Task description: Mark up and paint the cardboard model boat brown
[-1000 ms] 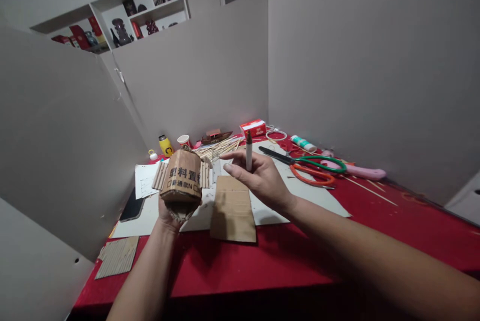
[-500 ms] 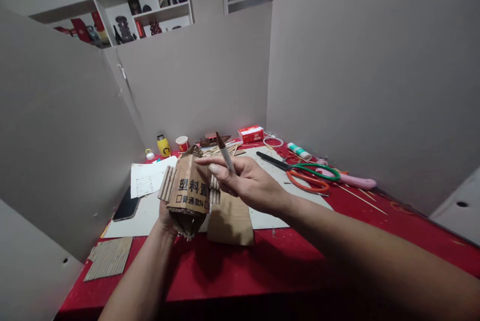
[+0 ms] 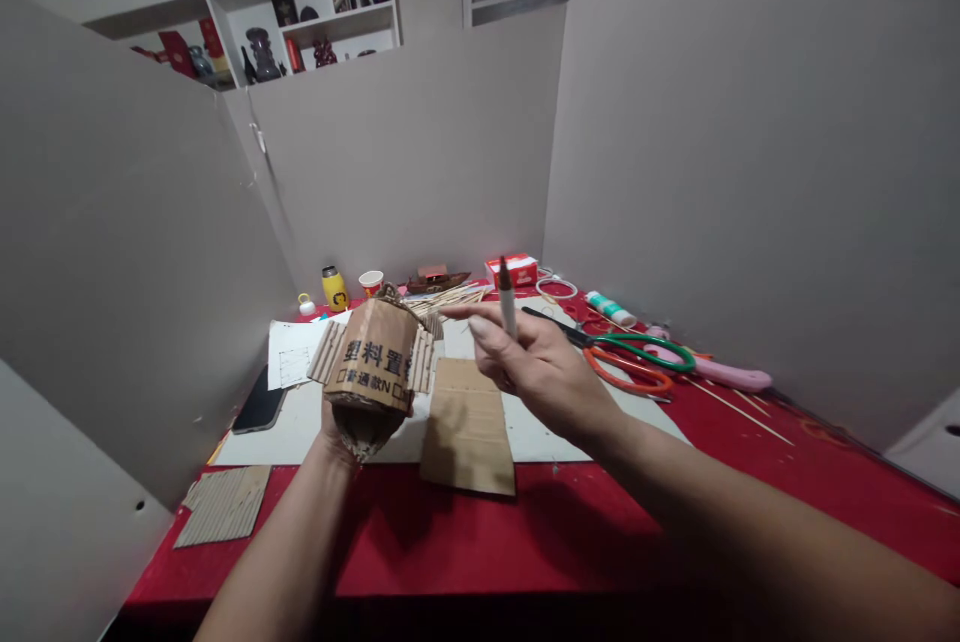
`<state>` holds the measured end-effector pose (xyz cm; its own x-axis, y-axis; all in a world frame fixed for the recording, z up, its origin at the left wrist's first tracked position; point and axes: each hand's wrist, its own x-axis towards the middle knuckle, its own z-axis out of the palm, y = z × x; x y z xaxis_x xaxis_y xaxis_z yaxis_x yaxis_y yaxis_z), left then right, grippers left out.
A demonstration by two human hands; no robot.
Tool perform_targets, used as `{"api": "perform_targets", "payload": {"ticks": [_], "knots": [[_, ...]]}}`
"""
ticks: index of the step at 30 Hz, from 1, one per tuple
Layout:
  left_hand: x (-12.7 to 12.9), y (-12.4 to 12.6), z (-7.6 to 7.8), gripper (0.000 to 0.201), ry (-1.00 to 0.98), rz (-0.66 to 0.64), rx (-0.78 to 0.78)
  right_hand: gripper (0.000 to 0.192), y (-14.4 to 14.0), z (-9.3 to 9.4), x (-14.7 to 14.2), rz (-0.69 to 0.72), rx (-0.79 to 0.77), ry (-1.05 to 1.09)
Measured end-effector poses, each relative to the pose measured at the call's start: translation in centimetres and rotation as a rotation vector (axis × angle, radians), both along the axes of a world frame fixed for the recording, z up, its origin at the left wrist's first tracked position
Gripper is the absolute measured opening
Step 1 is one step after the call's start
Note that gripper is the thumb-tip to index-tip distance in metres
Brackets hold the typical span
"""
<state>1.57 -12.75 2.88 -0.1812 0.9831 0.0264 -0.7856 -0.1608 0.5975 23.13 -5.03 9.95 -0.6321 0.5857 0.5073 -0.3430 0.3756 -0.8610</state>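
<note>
A handmade cardboard model [image 3: 377, 337] with a curved, printed top, corrugated side strips and a pointed lower end is held up off the table. My left hand [image 3: 335, 430] grips it from below; most of the fingers are hidden behind it. To its right, my right hand [image 3: 541, 367] holds a white and brown marker [image 3: 507, 304] upright between thumb and fingers. The index finger stretches left toward the model, apart from its side. Beneath the hands lies a flat piece of brown cardboard [image 3: 471, 442], partly over a pale board [image 3: 555, 437].
Large scissors [image 3: 637, 347] with green and orange handles lie at right, beside a pink tool [image 3: 731, 374]. A phone [image 3: 260, 402], drawn-on paper [image 3: 289, 347] and a corrugated piece [image 3: 225, 505] are at left. Sticks [image 3: 450, 299], a model boat [image 3: 437, 280] and a yellow bottle [image 3: 334, 290] stand behind.
My right hand, with the marker, has moved right, away from the model's top. The marker is now more upright. The model has tilted slightly in my left hand, and the view has shifted.
</note>
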Motion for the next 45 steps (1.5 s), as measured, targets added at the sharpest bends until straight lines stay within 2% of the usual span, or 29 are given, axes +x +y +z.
{"api": "perform_targets", "payload": {"ticks": [3, 7, 11, 14, 17, 20, 26, 31, 35, 41, 45], "knots": [[-0.3, 0.2, -0.1, 0.045, -0.055, 0.073, -0.071, 0.05, 0.4, -1.5, 0.4, -0.041, -0.057, 0.085], [0.4, 0.1, 0.6, 0.045, -0.068, 0.086, -0.035, 0.045, 0.8, -4.0, 0.2, -0.164, -0.017, 0.136], [0.9, 0.2, 1.1, 0.048, -0.032, 0.104, 0.017, 0.034, 0.7, -5.7, -0.4, -0.254, 0.238, 0.111], [0.8, 0.3, 1.0, 0.048, -0.013, 0.107, 0.024, 0.028, 0.5, -6.3, -0.9, -0.225, 0.452, 0.09], [0.8, 0.2, 0.9, 0.048, -0.018, 0.093, 0.001, 0.03, 0.6, -6.9, -1.1, -0.176, 0.555, 0.088], [1.0, 0.1, 1.1, 0.046, -0.017, 0.111, -0.018, 0.033, 0.7, -7.1, -1.1, -0.21, 0.544, 0.105], [1.2, 0.0, 1.2, 0.044, -0.019, 0.117, -0.037, 0.038, 0.9, -6.4, -0.9, -0.284, 0.4, 0.1], [1.2, -0.1, 1.1, 0.027, 0.041, 0.117, -0.044, 0.033, 1.3, -6.3, -0.9, -0.289, 0.506, 0.182], [1.5, -0.2, 1.4, 0.034, 0.088, 0.159, -0.066, 0.036, 1.6, -6.0, -0.5, -0.299, 0.582, 0.217], [1.9, -0.2, 1.7, 0.033, 0.05, 0.176, -0.096, 0.04, 1.6, -5.4, -0.2, -0.386, 0.559, 0.212], [2.3, -0.4, 1.9, 0.031, 0.04, 0.189, -0.118, 0.038, 1.7, -5.4, -0.3, -0.367, 0.666, 0.253]]}}
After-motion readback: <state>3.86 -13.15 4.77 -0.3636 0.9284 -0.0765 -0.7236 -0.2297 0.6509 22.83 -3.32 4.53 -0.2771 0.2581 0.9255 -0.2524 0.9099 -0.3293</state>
